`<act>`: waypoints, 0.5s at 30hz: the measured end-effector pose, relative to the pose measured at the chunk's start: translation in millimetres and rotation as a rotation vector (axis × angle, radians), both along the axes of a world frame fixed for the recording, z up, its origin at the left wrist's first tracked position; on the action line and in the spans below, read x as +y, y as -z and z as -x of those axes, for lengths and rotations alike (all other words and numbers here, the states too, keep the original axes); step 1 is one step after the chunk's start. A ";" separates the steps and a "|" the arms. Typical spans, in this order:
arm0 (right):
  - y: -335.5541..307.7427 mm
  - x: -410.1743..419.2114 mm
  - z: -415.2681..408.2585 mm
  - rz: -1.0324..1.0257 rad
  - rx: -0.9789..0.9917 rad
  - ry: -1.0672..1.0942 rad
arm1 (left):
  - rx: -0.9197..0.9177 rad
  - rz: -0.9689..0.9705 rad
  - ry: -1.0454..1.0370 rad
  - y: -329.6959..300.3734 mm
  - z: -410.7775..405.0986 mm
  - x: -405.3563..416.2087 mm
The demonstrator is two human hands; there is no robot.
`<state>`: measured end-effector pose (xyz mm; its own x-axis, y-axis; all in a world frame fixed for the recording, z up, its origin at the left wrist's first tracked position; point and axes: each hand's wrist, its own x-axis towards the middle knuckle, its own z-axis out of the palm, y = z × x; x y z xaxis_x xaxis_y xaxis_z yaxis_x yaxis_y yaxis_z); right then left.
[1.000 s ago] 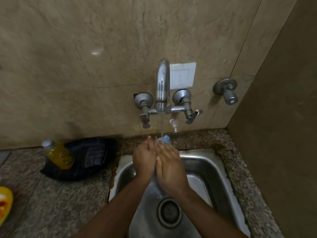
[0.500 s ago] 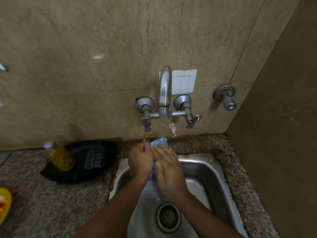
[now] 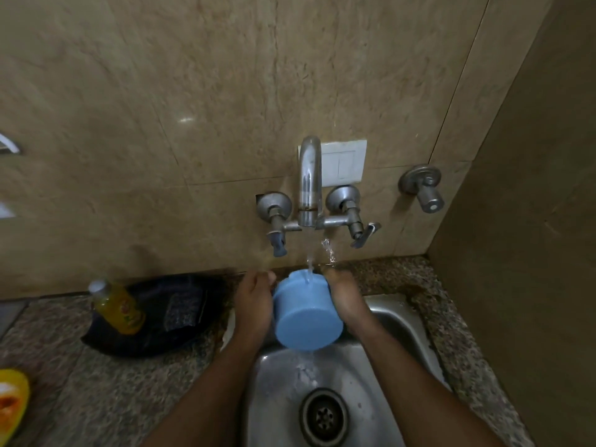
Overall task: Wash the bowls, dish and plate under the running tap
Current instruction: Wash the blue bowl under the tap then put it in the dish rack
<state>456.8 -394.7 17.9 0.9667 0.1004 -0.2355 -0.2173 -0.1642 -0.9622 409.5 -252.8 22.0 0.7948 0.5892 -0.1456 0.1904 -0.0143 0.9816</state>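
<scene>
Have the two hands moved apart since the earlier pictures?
Yes. The left hand and right hand were pressed together under the tap; now they are apart, holding a blue bowl between them.

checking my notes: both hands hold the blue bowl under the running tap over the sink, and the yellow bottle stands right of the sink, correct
Not quite. The head view shows the yellow bottle left of the sink, on the counter. The rest holds: left hand and right hand hold the blue bowl under the running tap.

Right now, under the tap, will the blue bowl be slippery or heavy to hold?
Probably slippery: water from the tap runs over the blue bowl. It looks like light, stiff plastic, so unlikely to break. Both hands, left and right, holding its sides should steady it.
</scene>
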 end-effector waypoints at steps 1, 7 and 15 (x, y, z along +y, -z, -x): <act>-3.6 0.4 -5.1 0.094 -0.066 -0.066 | -0.027 -0.099 0.079 -8.9 -2.5 -1.8; -18.6 8.2 -16.9 0.312 -0.229 -0.260 | 0.113 -0.647 0.305 -26.5 -12.8 -14.5; 18.2 5.3 30.7 0.575 -0.568 -0.381 | 0.161 -0.139 -0.069 8.2 -5.3 -18.3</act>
<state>426.1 -389.4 -0.4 0.8783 0.4521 0.1555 0.4344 -0.6188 -0.6546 414.8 -271.1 13.7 0.7251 0.6644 -0.1811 0.3495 -0.1285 0.9281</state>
